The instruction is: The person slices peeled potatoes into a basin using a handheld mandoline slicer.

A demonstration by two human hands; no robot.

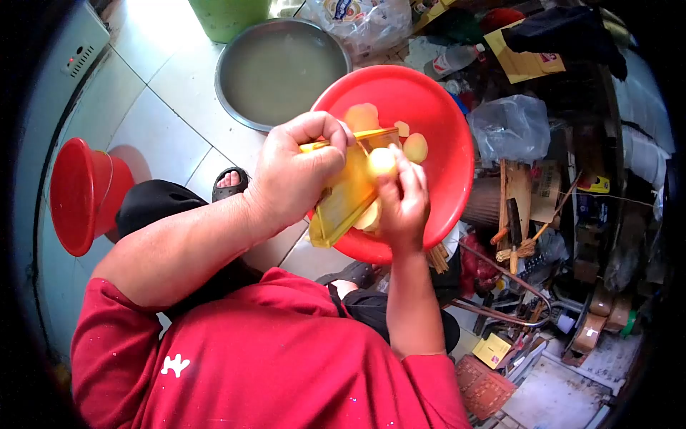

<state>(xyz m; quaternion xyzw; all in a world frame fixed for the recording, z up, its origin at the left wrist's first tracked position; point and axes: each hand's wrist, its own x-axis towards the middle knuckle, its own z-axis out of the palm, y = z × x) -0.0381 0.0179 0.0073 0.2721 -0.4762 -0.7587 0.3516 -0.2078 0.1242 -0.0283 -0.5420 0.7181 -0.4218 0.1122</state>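
Note:
My left hand (300, 154) grips one end of a yellow mandoline slicer (344, 200), which is tilted over a large red basin (446, 186). Pressed to the slicer's upper face is a pale peeled potato (381, 163), held in the fingers of my right hand (404, 204). Beyond the slicer, several peeled potatoes or pieces lie in the basin, among them a rounded potato piece (415, 148) on the right. Another pale piece (367, 216) shows partly under the slicer's lower edge. The blade is hidden from view.
A metal basin (227, 89) of cloudy water stands on the tiles beyond the red one. A red bucket (80, 193) is at the left and a green container (221, 16) at the top. Plastic bags, a bottle (454, 60), a knife (513, 229) and boxes crowd the right side.

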